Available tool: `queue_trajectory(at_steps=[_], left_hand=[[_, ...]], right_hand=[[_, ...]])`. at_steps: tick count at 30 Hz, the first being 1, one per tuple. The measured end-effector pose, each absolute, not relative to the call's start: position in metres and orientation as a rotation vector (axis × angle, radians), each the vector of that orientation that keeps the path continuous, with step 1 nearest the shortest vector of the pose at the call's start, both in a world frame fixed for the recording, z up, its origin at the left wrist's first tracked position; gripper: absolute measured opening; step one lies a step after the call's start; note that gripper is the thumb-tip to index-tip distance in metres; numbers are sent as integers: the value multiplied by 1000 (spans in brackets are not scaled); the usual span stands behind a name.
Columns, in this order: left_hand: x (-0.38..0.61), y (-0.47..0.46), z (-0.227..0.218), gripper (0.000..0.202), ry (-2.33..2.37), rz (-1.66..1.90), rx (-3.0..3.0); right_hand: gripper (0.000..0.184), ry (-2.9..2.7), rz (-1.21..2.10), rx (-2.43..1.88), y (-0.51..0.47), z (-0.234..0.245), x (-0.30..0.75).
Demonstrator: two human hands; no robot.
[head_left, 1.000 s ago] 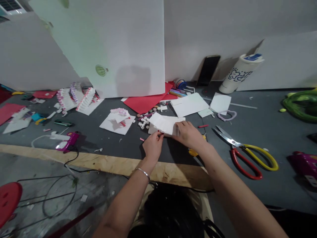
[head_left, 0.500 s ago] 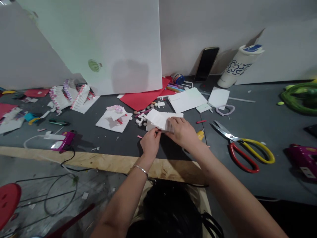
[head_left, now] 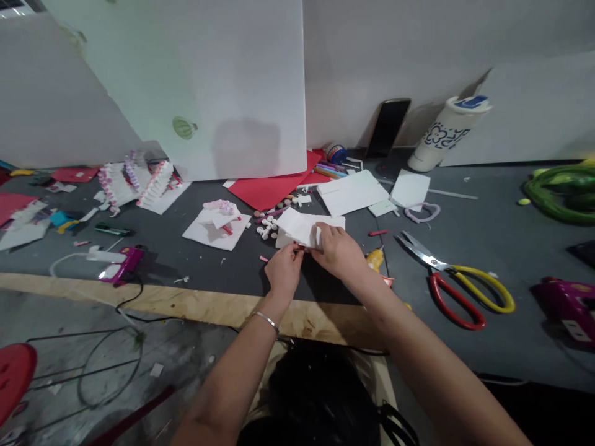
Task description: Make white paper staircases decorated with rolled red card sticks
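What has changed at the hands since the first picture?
The right hand has shifted slightly left along the white piece, so more of the yellow tool shows to its right. The left hand stays at the piece's near edge; the scissors lie as before.

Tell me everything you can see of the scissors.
The scissors have metal-looking blades, a pivot and two loop handles, one red, one yellow, that look plastic-coated. They lie flat on the dark table, slightly open, right of the right forearm, tips pointing away and leftward, near a small red stick. Neither the left hand nor the right hand touches them.
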State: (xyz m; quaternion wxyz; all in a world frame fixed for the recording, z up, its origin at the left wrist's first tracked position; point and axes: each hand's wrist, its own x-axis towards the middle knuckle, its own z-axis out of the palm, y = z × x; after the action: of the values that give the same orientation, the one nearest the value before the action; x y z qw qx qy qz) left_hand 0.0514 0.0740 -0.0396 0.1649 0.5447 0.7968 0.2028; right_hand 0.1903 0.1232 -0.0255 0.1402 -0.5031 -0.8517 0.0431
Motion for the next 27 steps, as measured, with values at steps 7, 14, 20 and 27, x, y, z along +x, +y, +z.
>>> queue_trajectory(at_steps=[7,14,20,27], left_hand=[[51,74,-39,19,2255,611,1564],[54,76,-37,18,2263,619,1524],[56,78,-39,17,2265,591,1529],[57,79,-41,17,2254,622,1502]], right_hand=[[48,-2456,185,-1465,123,-25,190],[48,-2439,200,-1445,123,-27,190],[48,-2414,200,-1426,124,-31,190],[50,-2414,197,-1463,124,-31,189]])
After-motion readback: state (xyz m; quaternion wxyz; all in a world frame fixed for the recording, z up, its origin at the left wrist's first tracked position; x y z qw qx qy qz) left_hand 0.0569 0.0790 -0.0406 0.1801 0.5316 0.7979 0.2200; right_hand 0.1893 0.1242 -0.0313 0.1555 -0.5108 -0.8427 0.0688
